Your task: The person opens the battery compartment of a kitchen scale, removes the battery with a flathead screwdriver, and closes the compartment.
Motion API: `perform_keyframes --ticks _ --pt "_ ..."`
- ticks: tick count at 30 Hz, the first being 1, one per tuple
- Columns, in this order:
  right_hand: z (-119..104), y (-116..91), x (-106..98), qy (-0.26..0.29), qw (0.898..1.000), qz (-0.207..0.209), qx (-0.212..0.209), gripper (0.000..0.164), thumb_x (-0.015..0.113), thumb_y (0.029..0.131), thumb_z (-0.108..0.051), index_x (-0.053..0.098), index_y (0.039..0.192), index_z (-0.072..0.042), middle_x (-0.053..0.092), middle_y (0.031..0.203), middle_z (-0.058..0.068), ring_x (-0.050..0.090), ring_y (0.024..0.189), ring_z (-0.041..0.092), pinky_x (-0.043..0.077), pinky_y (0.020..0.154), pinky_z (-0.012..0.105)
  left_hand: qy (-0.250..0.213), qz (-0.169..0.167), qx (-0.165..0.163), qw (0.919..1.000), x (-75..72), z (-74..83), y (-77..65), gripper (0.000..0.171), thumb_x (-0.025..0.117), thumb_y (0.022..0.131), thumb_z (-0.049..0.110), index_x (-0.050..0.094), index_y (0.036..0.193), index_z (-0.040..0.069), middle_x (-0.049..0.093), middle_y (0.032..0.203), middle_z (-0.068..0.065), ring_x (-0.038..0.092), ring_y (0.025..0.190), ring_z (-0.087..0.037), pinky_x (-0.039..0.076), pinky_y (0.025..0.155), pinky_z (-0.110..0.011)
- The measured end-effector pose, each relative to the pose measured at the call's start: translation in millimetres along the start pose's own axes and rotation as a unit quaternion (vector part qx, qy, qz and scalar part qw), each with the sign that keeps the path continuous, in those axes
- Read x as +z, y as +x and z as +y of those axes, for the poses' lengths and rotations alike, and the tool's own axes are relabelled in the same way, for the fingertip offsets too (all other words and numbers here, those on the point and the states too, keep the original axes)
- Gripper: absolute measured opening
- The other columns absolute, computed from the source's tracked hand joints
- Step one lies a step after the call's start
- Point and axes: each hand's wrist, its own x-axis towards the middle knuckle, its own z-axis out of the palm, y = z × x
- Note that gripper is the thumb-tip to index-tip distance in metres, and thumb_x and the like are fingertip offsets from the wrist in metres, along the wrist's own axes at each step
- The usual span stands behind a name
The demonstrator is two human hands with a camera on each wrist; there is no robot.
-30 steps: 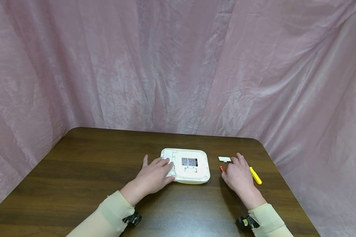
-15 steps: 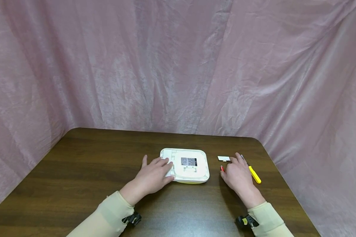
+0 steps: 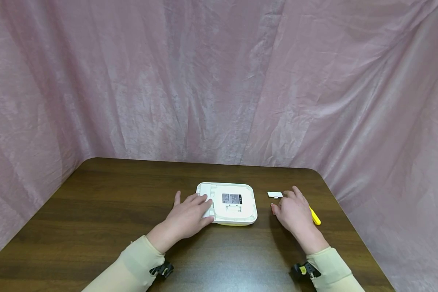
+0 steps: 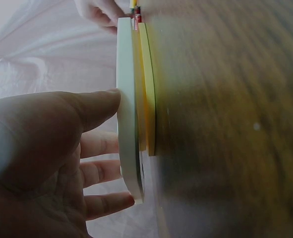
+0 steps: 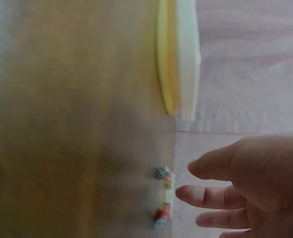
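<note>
Head view, left hand: the left hand (image 3: pixel 186 215) lies fingers spread across the left end of a white plastic rounded-square device (image 3: pixel 246 211), label up on the brown wooden desk (image 3: pixel 120 202).
Head view, right hand: the right hand (image 3: pixel 296 211), fingers loosely bent, is beside a small flat white rectangular piece (image 3: pixel 275 194), a red cylinder (image 3: pixel 272 207) at its thumb and a yellow-handled tool (image 3: pixel 315 216) partly hidden.
Left wrist view: thumb touches the device; a yellow layer (image 4: pixel 149 89) shows beneath.
Right wrist view: fingers parted near two red cylinders with silvery ends (image 5: pixel 162 214); contact cannot be told.
</note>
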Motion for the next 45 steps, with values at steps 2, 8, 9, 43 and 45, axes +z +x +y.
perform_keyframes --ticks 2,8,9,43,45 --pt "3.3 0.7 -3.7 0.017 1.0 0.016 0.007 0.023 0.077 0.1 -0.018 0.079 0.082 -0.005 0.07 0.133 0.031 0.047 0.146 0.058 0.04 0.119 0.068 0.001 -0.001 -0.001 1.0 0.1 -0.4 -0.1 0.06 0.066 0.11 0.053 0.064 0.157 0.016 0.055 0.165 -0.009 0.048 0.154 -0.036 0.019 0.122 -0.082" --pt "15.5 2.4 -11.1 0.039 0.999 0.03 0.014 0.019 0.079 0.099 -0.015 0.079 0.109 0.001 0.07 0.135 0.029 0.049 0.144 0.058 0.04 0.118 0.068 0.003 -0.003 0.0 1.0 0.6 -1.4 -1.6 0.06 0.065 0.11 0.053 0.063 0.158 0.017 0.055 0.165 -0.008 0.047 0.154 -0.036 0.019 0.122 -0.082" --pt "17.5 3.3 -11.9 0.037 0.999 0.03 0.009 0.022 0.079 0.099 -0.015 0.079 0.113 0.001 0.07 0.135 0.029 0.05 0.143 0.058 0.041 0.118 0.068 0.002 -0.004 0.0 1.0 0.6 -1.3 -1.9 0.06 0.066 0.11 0.053 0.063 0.158 0.017 0.055 0.165 -0.008 0.047 0.155 -0.036 0.019 0.122 -0.082" --pt "60.3 52.4 -0.4 -0.004 0.989 -0.074 -0.125 0.038 0.087 0.095 -0.015 0.076 0.127 0.002 0.074 0.128 0.023 0.065 0.127 0.049 0.051 0.109 0.061 -0.004 -0.005 0.0 1.0 2.2 -0.5 -2.5 0.06 0.066 0.11 0.052 0.064 0.157 0.016 0.056 0.165 -0.009 0.048 0.154 -0.037 0.019 0.121 -0.082" --pt "61.5 54.1 1.6 -0.003 0.989 -0.079 -0.125 0.037 0.088 0.096 -0.016 0.077 0.126 0.001 0.074 0.128 0.022 0.065 0.127 0.049 0.051 0.108 0.061 -0.003 -0.003 0.0 1.0 2.7 -0.6 -2.0 0.06 0.066 0.11 0.052 0.064 0.157 0.016 0.056 0.164 -0.009 0.048 0.154 -0.036 0.019 0.121 -0.082"
